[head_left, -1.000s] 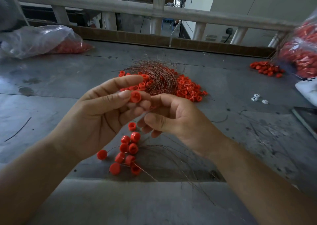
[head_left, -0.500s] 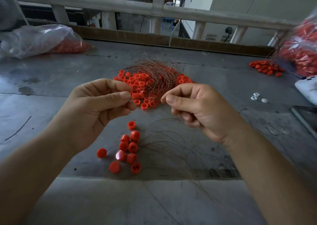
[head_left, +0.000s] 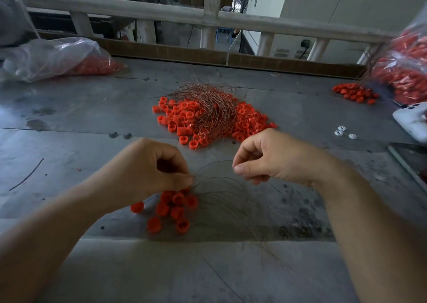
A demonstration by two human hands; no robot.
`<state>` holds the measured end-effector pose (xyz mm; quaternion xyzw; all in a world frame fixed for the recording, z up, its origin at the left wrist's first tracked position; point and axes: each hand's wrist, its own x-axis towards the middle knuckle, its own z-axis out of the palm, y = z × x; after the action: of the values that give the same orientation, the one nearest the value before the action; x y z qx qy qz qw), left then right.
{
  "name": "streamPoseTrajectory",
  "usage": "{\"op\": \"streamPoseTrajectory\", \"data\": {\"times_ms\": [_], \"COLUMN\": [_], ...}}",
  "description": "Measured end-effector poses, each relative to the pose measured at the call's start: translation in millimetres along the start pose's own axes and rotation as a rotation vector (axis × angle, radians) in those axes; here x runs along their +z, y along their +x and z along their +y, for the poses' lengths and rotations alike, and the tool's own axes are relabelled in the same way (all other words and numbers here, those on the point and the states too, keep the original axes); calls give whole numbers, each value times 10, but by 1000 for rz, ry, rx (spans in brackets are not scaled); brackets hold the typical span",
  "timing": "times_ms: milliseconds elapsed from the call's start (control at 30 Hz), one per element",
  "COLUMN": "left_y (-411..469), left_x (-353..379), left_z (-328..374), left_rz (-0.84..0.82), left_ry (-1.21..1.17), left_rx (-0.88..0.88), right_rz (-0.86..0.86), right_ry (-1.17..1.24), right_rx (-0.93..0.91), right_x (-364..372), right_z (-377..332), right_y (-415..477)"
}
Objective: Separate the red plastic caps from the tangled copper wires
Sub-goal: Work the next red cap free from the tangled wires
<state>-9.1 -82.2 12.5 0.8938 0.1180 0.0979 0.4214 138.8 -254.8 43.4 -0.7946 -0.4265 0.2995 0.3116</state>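
1. Left hand [head_left: 147, 171]: it sits at lower centre-left of the frame with the back of the hand up and the fingers curled. The fingertips are closed together just above a small cluster of red plastic caps [head_left: 173, 208] on the grey metal table [head_left: 69, 122]. We cannot tell whether they pinch a cap, a wire or nothing.
2. Right hand [head_left: 272, 157]: it sits at centre-right, raised off the table, with the knuckles up. Thumb and forefinger pinch one thin dark wire strand [head_left: 215, 162], which arcs left towards the left fingertips.
3. Task items: the main heap of red plastic caps [head_left: 182, 117] lies at frame centre beyond both hands. The tangled copper wire bundle [head_left: 208, 103] lies on top of it. Loose thin wires [head_left: 231, 201] fan out on the table to the right of the small cluster.
4. Surroundings: a clear plastic bag of red parts [head_left: 50, 57] lies at upper left. Another such bag [head_left: 406, 71] is at the right edge.
5. Against half a second ago, the left hand has dropped from in front of the main heap to the small cluster. The cap then visible at its fingertips is no longer seen.
6. The right hand has also lowered in the frame, and the gap between the hands has widened.
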Motion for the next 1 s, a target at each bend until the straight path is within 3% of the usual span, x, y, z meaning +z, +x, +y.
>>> {"op": "streamPoseTrajectory", "data": {"times_ms": [133,333,667,900,1000], "left_y": [9,21,64,82,103], "left_x": [26,22,-26,-23,-39], "left_z": [3,10,-67,-91,-139], "left_rz": [-48,22,197,217,244], "left_ry": [29,27,-5,-13,8], "left_rx": [13,20,-22,-37,-27], "right_rz": [-21,-2,-92,23,-23], "right_ry": [-104,-294,-402,-310,-360], "right_rx": [-3,39,59,-30,-34], "right_x": [30,37,52,65,88], "right_z": [8,2,-13,-67,-64], "right_y": [15,0,-11,-7,-2]}}
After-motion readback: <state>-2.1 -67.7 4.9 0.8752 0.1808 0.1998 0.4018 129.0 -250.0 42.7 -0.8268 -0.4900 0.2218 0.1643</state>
